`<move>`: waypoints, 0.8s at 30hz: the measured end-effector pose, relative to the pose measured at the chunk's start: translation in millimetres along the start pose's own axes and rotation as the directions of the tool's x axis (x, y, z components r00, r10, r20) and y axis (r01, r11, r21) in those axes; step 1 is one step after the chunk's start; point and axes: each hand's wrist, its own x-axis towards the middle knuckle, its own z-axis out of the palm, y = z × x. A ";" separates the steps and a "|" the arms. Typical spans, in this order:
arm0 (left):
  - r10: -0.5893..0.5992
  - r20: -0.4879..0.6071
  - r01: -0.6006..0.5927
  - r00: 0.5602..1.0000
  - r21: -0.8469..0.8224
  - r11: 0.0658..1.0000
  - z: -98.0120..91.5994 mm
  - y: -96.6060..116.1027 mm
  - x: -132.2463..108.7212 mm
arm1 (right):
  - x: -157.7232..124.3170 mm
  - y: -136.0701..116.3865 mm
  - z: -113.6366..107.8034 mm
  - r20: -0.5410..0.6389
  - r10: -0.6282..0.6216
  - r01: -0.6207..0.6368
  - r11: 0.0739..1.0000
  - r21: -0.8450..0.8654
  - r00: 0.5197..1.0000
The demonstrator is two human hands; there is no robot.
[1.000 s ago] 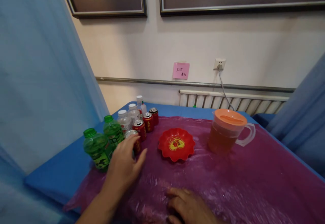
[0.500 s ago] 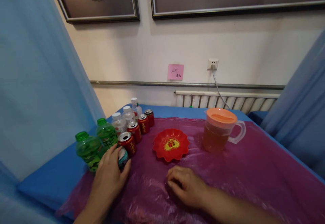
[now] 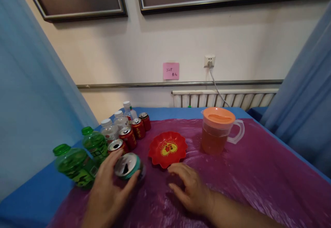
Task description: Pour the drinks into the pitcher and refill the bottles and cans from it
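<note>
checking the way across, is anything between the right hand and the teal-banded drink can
Nothing visible stands in the gap between the right hand and the teal-banded drink can. The left hand has the can between thumb and fingers; the red scalloped plate lies just beyond the gap.

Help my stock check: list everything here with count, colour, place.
Green bottles: 2, green, left front
Clear bottles: 3, clear, behind those
Red cans: 4, red, beside bottles
Teal can: 1, teal, front
Plate: 1, red, centre
Pitcher: 1, clear, right of plate
Lid: 1, orange, on pitcher
Liquid: 1, amber, in pitcher
Sheet: 1, purple, under plate
Table: 1, blue, under sheet
Wall: 1, pale, background
Note: 1, pink, on wall
Socket: 1, white, on wall
Cord: 1, grey, from socket
Rail: 1, grey, along wall
Radiator: 1, white, below rail
Framed pictures: 2, dark, top
Curtains: 2, blue, sides
Left hand: 1, bare, around teal can
Right hand: 1, bare, near plate
</note>
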 end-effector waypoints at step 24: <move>0.384 0.640 0.441 0.666 -0.753 0.489 93.3 53.9 55.3 | 3.8 34.8 -15.3 -0.084 0.232 -0.174 0.885 0.432 0.969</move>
